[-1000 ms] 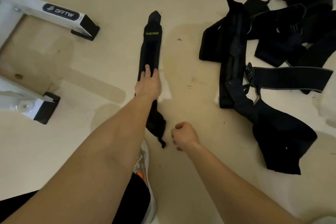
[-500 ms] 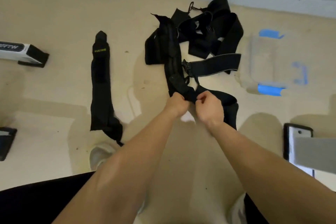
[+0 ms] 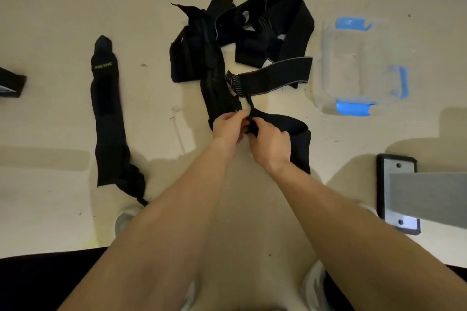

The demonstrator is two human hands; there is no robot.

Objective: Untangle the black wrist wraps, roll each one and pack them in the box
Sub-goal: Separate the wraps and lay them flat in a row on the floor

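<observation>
Currently, left hand [image 3: 227, 125] and right hand [image 3: 270, 141] each keep a pinching grip on the limp fabric tangled wraps [image 3: 214, 78], centre floor [image 3: 50, 20]. Long flat wrap [image 3: 108, 118] lies at 9 o'clock; clear box [image 3: 326, 63], 2 o'clock. Grips unchanged from before.

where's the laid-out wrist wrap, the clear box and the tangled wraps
laid-out wrist wrap [image 3: 108, 118], head view, middle of its flat length
clear box [image 3: 352, 108], head view, its near blue latch
tangled wraps [image 3: 299, 23], head view, wide band on the pile's right side
</observation>
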